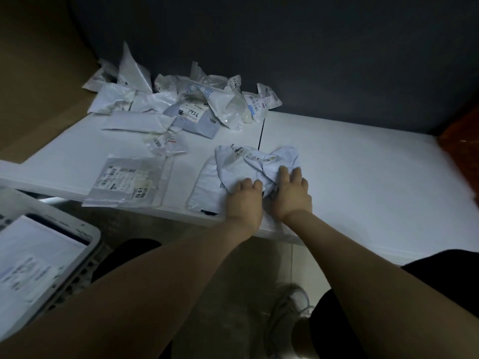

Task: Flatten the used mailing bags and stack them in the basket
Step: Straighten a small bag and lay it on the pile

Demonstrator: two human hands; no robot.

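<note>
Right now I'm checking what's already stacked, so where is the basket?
In the head view, the basket sits lower left, below the table edge, down-left of the flat labelled bag.

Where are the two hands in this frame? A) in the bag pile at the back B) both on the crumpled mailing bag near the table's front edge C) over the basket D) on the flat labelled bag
B: the left hand and right hand both rest on the crumpled mailing bag.

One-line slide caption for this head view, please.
Left hand and right hand flattening a crumpled mailing bag on the white table, more bags heaped behind.
</note>
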